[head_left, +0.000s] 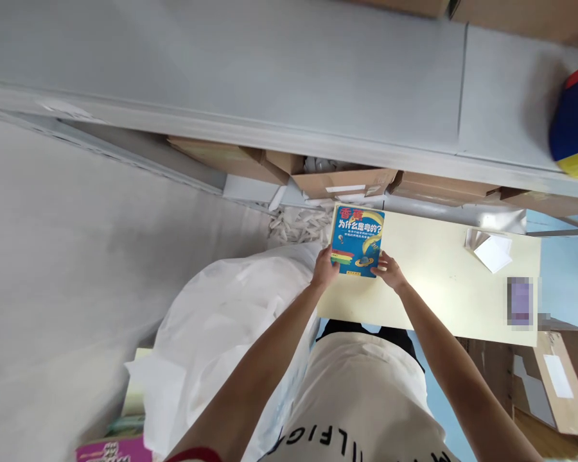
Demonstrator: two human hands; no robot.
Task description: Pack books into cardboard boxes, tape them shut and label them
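Note:
A blue book (356,247) with red and white Chinese lettering, a yellow banana and a ringed planet on its cover faces up in front of me. My left hand (325,268) grips its lower left edge. At the lower right edge, my right hand (389,270) holds it too, thumb toward the cover. Both hands are closed on the book, over the left end of a cream-coloured table (433,282). Whether the book touches the tabletop I cannot tell.
White paper pieces (492,250) and a blurred-out purple item (520,300) lie on the table's right part. A large white bag (231,314) bulges at left, near paper scraps (296,224). Cardboard boxes (347,182) stand under a grey shelf (270,70). An open carton (566,385) is at lower right.

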